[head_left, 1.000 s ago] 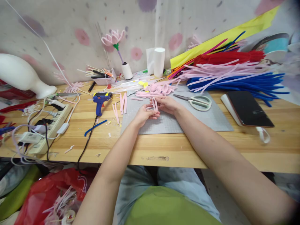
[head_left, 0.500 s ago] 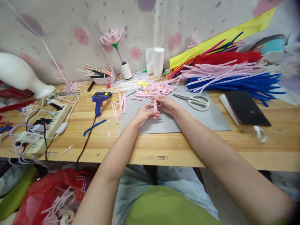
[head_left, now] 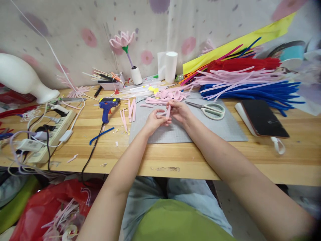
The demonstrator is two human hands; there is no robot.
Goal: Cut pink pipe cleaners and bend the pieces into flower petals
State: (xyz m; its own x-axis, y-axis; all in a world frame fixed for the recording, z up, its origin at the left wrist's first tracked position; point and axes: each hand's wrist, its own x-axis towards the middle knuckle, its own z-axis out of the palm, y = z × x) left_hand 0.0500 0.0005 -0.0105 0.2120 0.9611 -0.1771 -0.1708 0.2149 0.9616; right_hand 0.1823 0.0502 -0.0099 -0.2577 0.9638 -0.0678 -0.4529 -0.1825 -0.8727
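Between both hands is a short pink pipe cleaner piece (head_left: 168, 110), held nearly upright over a grey cutting mat (head_left: 173, 135). My left hand (head_left: 156, 119) pinches its lower end. The fingers of my right hand (head_left: 178, 109) are closed on its upper end. Just behind the hands lies a heap of bent pink pipe cleaners (head_left: 173, 95). Scissors (head_left: 212, 110) with pale green handles rest on the mat, right of my right hand. Short pink strips (head_left: 131, 110) lie left of the hands, partly on the mat's edge.
A blue glue gun (head_left: 107, 108) stands at left, its cord running off the front edge. Further left is a power strip (head_left: 54, 135) with cables. A pink flower (head_left: 122, 42) stands in a white holder at the back. Blue pipe cleaners (head_left: 263, 92) and a phone (head_left: 264, 117) are at right.
The pink piece tilts slightly more, and its top has shifted a little to the right with my right hand. The view has moved slightly; both hands keep their hold.
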